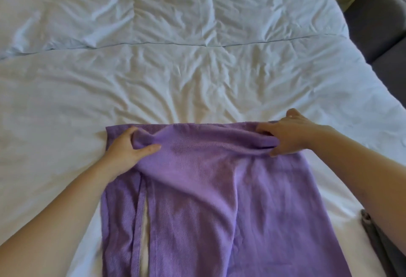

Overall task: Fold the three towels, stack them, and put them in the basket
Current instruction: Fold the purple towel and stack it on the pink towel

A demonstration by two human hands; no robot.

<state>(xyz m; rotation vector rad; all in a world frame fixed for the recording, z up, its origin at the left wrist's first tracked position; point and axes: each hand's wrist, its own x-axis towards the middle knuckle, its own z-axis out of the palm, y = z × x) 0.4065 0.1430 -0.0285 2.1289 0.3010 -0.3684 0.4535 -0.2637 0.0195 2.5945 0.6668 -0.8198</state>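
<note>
**Head view: squaring the first fold**

We pinch the purple towel (211, 188) on the bed (197, 68), left hand (129, 147) and right hand (287, 134) both grasping its far edge. We should match corners before pressing the crease flat.
</note>
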